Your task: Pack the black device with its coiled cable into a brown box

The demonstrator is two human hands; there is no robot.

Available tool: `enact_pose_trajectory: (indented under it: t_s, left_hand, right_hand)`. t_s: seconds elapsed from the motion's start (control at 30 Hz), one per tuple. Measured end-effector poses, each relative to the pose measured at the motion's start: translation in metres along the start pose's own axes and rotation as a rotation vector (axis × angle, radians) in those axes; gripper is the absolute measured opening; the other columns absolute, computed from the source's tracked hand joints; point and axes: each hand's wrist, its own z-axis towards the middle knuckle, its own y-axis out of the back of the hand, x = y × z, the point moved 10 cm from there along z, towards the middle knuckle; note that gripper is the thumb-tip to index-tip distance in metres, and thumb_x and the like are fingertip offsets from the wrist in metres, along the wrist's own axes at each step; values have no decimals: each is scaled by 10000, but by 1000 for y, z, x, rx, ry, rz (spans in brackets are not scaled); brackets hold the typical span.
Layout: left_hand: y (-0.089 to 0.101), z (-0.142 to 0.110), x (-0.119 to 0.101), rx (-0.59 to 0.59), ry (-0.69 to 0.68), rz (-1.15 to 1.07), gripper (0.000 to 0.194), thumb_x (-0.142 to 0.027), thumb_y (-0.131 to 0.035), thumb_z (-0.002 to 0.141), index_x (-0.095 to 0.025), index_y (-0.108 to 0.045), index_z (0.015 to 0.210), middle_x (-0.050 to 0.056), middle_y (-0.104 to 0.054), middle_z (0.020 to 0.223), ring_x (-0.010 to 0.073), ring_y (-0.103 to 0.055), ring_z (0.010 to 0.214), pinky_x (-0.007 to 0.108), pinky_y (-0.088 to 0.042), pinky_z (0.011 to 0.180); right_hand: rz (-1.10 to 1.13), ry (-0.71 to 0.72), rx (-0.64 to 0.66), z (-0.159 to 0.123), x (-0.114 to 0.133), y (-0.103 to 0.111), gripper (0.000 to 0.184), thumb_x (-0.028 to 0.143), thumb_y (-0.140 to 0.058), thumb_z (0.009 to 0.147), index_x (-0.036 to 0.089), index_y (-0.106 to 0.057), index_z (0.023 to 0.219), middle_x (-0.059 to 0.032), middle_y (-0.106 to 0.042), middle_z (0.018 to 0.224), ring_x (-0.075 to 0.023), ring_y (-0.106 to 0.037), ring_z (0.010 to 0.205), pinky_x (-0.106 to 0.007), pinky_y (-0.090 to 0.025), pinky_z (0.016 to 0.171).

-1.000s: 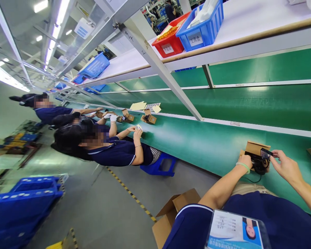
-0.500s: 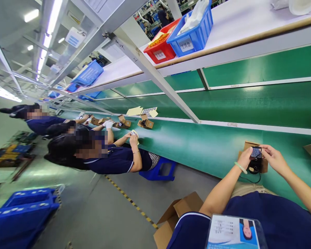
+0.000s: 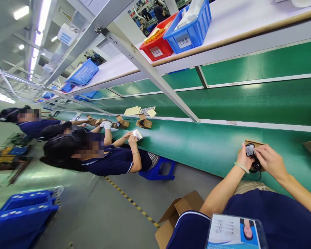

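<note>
A small open brown carton [image 3: 256, 143] sits on the green conveyor belt [image 3: 212, 141] in front of me, with a black corded device [image 3: 256, 165] in it. My left hand [image 3: 243, 158] is closed round the device at the carton's near side. My right hand [image 3: 271, 161] pinches a small black-and-white labelled piece [image 3: 249, 149] and presses it onto the device. A thin black cord [image 3: 248, 179] hangs below the carton. A green band is on my left wrist.
Several seated people in blue shirts work along the belt to the left, with more small cartons [image 3: 144, 122] and paper sheets [image 3: 132, 110] there. Blue [image 3: 189, 33] and red [image 3: 158, 48] bins stand on the white shelf above. An open cardboard box [image 3: 180, 211] rests on the floor by my seat.
My right hand brought the small labelled piece in from the right onto the device in the carton. Both hands have closed together over it. The view shifted slightly.
</note>
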Motion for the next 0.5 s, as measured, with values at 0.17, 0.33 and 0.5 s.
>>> enact_pose_trajectory:
  t_s: [0.17,0.33,0.5]
  left_hand:
    - [1,-4,-8,-63,-111,91,578,-668,-521,772,-108,-637,857,93,-651,845,188,-609,805,316,-486,767]
    - [1,-7,-12,-69,-185,153,629,-708,-538,725,-97,-640,834,81,-638,775,187,-594,750,319,-456,742]
    - [7,-4,-6,-89,-171,149,626,-709,-534,726,-108,-634,865,80,-640,809,184,-591,759,311,-452,709]
  right_hand:
    - [-128,-3,18,-2,-12,-14,365,361,-380,932,177,-690,989,-85,-603,836,-222,-542,779,-355,-450,712]
    - [3,-80,-117,-3,-25,-4,315,365,-435,926,198,-681,1030,-45,-620,903,-172,-576,783,-291,-452,668]
    - [40,-98,-125,-5,-25,-7,315,358,-435,930,192,-687,1020,-39,-623,918,-161,-589,775,-277,-448,646]
